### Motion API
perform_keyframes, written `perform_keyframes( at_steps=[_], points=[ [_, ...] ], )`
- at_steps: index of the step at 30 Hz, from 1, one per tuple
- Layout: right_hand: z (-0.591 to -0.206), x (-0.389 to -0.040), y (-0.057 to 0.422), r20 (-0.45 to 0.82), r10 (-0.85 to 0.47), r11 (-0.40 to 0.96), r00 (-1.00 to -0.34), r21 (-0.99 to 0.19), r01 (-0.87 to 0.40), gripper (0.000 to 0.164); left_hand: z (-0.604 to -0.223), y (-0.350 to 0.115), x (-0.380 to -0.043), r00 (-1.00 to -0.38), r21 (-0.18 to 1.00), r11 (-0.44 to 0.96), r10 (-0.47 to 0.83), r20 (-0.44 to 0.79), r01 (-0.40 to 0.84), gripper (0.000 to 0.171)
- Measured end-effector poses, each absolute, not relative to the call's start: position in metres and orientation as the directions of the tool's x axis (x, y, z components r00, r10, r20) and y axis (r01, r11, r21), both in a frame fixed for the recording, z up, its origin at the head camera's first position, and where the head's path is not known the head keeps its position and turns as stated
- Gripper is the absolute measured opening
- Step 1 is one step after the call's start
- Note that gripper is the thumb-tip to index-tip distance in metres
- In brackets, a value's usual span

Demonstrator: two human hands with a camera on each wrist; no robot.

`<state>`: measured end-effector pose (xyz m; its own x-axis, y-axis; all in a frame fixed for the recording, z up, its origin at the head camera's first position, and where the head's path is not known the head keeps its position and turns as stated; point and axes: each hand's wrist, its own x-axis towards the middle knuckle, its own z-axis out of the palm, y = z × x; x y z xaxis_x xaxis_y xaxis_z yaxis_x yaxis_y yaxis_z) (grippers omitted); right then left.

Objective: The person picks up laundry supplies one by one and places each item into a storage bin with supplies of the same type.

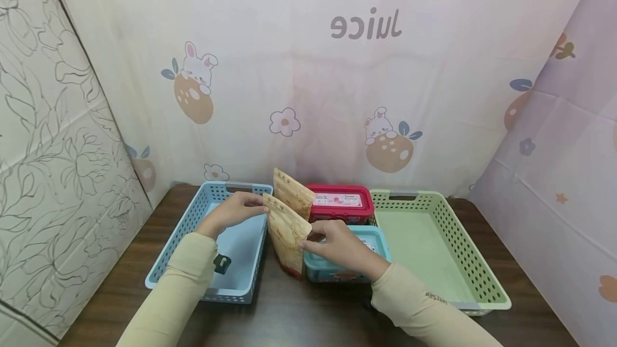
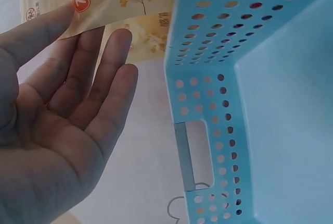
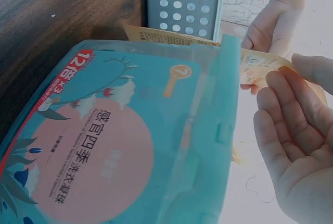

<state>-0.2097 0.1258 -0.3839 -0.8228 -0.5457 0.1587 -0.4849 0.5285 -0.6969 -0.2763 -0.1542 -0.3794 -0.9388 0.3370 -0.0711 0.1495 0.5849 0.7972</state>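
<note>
Two hands [image 1: 232, 212] [image 1: 335, 241] pinching front pouch [image 1: 286, 237] at opposite top corners; pouch upright between them, beside turquoise box [image 1: 330, 273].

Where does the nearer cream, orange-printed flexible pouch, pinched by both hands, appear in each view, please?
Head: the pouch, lower half, just left of centre, between left hand and right hand.
Left wrist: the pouch, upper left.
Right wrist: the pouch, upper half, partly behind the turquoise plastic box.
Shared landmark: blue perforated plastic basket, at left, right and top respectively.
</note>
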Motion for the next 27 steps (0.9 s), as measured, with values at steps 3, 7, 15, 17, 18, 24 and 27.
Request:
perform_keyframes(
  at_steps=[3, 7, 15, 17, 18, 24, 27],
  points=[
    [-0.382, -0.209, 0.125, 0.168, -0.540, 0.514, -0.825, -0.711, -0.480, 0.009, -0.378, -0.154, -0.275, -0.941, 0.803, 0.576, 0.332, -0.062, 0.151, 0.022],
    [-0.379, -0.208, 0.125, 0.173, -0.530, 0.511, -0.830, -0.716, -0.475, 0.010, -0.377, -0.155, -0.275, -0.945, 0.800, 0.580, 0.322, -0.054, 0.152, 0.023],
    [-0.375, -0.206, 0.124, 0.228, -0.517, 0.488, -0.825, -0.714, -0.502, 0.011, -0.374, -0.157, -0.273, -0.947, 0.812, 0.564, 0.319, -0.044, 0.153, 0.031],
    [-0.374, -0.205, 0.124, 0.240, -0.506, 0.483, -0.828, -0.716, -0.503, 0.011, -0.373, -0.157, -0.273, -0.946, 0.820, 0.551, 0.321, -0.036, 0.156, 0.032],
    [-0.374, -0.205, 0.124, 0.247, -0.501, 0.480, -0.830, -0.719, -0.503, 0.010, -0.373, -0.157, -0.273, -0.946, 0.822, 0.547, 0.322, -0.032, 0.158, 0.032],
    [-0.372, -0.204, 0.125, 0.292, -0.477, 0.456, -0.829, -0.724, -0.518, 0.008, -0.370, -0.157, -0.271, -0.953, 0.821, 0.547, 0.303, -0.009, 0.166, 0.037],
    [-0.370, -0.203, 0.125, 0.311, -0.471, 0.439, -0.825, -0.729, -0.525, 0.008, -0.368, -0.157, -0.270, -0.956, 0.817, 0.550, 0.292, 0.006, 0.173, 0.039]
  ],
)
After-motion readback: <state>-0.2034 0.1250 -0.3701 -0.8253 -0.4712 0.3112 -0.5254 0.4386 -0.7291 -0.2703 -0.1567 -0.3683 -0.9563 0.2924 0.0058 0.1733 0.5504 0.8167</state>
